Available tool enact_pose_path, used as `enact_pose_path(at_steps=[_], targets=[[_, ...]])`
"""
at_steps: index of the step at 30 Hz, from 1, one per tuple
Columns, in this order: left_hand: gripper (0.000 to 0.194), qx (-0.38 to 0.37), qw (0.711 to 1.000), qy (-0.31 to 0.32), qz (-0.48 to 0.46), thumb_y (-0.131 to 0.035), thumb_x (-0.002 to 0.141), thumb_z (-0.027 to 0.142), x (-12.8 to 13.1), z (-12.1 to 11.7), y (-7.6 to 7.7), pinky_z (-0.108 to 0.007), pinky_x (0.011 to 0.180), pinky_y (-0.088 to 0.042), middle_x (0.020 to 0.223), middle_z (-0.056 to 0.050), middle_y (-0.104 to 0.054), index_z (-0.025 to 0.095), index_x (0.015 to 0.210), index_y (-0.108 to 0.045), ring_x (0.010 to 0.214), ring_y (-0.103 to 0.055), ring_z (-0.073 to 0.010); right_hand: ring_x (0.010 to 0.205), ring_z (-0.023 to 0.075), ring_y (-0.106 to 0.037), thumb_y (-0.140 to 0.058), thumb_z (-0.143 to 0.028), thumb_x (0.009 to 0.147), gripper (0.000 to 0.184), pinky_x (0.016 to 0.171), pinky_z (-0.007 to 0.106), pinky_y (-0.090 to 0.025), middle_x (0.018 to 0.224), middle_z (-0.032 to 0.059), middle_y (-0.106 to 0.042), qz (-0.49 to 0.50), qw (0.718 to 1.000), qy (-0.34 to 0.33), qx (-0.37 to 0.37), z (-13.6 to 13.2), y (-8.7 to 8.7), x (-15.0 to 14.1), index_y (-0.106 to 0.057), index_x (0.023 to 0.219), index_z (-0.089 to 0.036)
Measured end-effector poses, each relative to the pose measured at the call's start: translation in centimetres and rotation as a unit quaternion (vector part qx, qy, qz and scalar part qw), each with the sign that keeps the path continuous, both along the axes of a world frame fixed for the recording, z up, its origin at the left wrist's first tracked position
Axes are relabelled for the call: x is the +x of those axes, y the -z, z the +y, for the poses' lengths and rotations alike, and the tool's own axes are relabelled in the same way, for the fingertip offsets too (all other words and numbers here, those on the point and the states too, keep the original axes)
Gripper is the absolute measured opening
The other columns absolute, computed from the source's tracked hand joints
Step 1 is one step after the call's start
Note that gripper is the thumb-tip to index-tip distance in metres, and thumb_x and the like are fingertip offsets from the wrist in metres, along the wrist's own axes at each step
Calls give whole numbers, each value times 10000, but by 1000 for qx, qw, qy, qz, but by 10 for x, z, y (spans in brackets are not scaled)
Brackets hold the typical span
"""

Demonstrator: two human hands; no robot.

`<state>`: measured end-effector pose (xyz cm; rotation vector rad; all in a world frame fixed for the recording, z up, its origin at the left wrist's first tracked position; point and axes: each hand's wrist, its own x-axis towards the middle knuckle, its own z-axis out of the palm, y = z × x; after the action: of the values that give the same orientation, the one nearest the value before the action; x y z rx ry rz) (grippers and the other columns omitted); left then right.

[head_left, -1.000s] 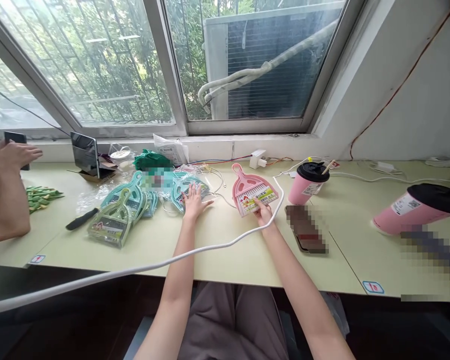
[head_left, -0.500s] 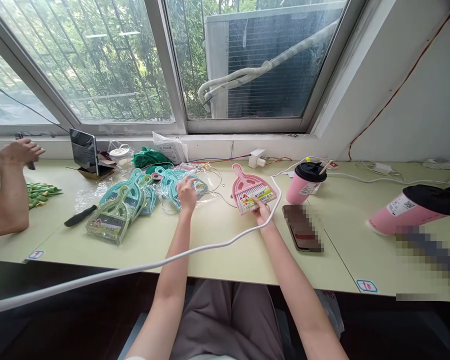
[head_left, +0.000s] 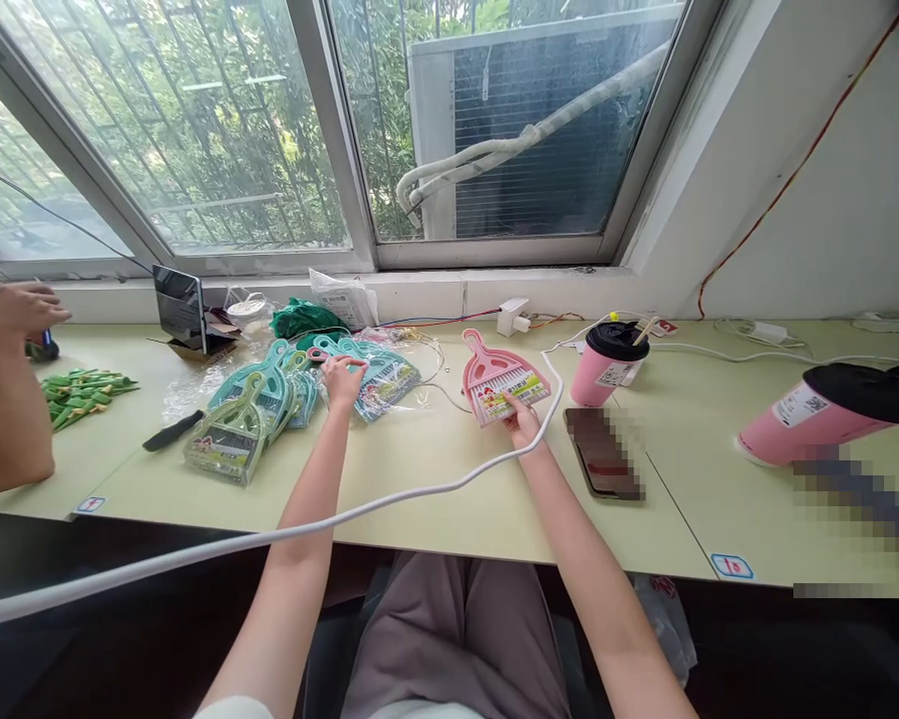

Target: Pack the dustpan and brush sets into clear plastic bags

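My right hand (head_left: 522, 423) is closed on the lower edge of a pink dustpan and brush set (head_left: 498, 371), thumb over its printed label. The set's handle points toward the window. My left hand (head_left: 341, 379) is over the near part of a pile of teal dustpan and brush sets (head_left: 390, 377) in clear plastic, fingers apart near the handles. A small pink handle (head_left: 317, 353) shows just beside its fingers. Left of it lie more teal sets (head_left: 259, 374), with a pale green set (head_left: 229, 439) in front.
A white cable (head_left: 449, 486) crosses the view in front of my forearms. On the right are a phone (head_left: 603, 454), a pink cup (head_left: 597, 374) and a tipped pink cup (head_left: 801, 424). A black-handled object (head_left: 172, 431) lies left. Another person's arm (head_left: 11, 399) is over green woven pieces (head_left: 90, 394).
My left hand has moved left across the teal sets, uncovering the one on the right. My right hand keeps the pink set in place. The other person's hand has shifted left.
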<state>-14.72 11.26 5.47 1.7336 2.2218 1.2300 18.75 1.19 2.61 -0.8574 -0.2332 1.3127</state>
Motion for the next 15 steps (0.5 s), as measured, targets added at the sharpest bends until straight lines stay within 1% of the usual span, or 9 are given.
enact_pose_path(at_steps=[2,4,6,7,9,11,13,15], targets=[[126,1,999,38,-1,-660,794,326,6,0,-1,-458,1009,-364,1141,-80,-626,204,804,-688,1169,-490,-297,743,139,-701,-764,-84,599,327,582,209,-596,856,7,-734,5,1000,2,-3,1,1,1,-643,886,-184],[133,7,997,78,-19,-611,834,307,12,-1,-2,-402,959,-413,1047,-78,-658,186,860,-663,1046,-572,-247,745,139,-701,-763,-81,596,338,562,202,-588,854,4,-733,9,1000,4,-8,2,2,2,-637,891,-187],[189,3,993,106,-51,-575,866,315,19,-2,-3,-338,860,-464,1000,-74,-669,173,984,-615,925,-617,-208,739,137,-699,-763,-76,593,355,552,199,-584,847,1,-731,12,1000,4,-13,3,3,3,-632,903,-188],[252,-9,992,112,-60,-581,866,330,23,-3,-3,-318,813,-476,1010,-75,-667,170,1061,-579,890,-627,-199,731,136,-697,-762,-73,593,358,549,198,-582,839,0,-729,13,1000,4,-14,4,3,3,-631,906,-186],[422,-44,992,107,-45,-638,832,343,29,-6,-2,-308,777,-478,1060,-88,-651,169,1189,-495,891,-631,-205,711,132,-692,-760,-71,592,359,540,196,-580,820,0,-724,14,1000,3,-15,4,4,4,-630,908,-183],[544,-76,993,89,2,-693,790,316,35,-9,0,-323,815,-466,1098,-106,-635,167,1249,-443,959,-620,-229,701,130,-690,-764,-77,592,362,532,193,-577,812,-1,-721,11,1000,0,-11,5,5,4,-631,911,-184],[572,-84,994,52,42,-693,792,310,40,-13,3,-356,875,-446,1139,-131,-619,169,1276,-422,1073,-580,-266,698,125,-687,-768,-86,593,361,525,187,-573,816,-5,-720,6,1000,0,-8,5,7,5,-634,911,-189],[555,-72,996,12,57,-652,826,363,44,-17,6,-402,910,-428,1176,-154,-608,171,1289,-414,1152,-536,-300,693,120,-683,-766,-91,598,341,533,188,-577,819,-10,-719,4,1000,-1,-9,6,10,5,-636,897,-190]])
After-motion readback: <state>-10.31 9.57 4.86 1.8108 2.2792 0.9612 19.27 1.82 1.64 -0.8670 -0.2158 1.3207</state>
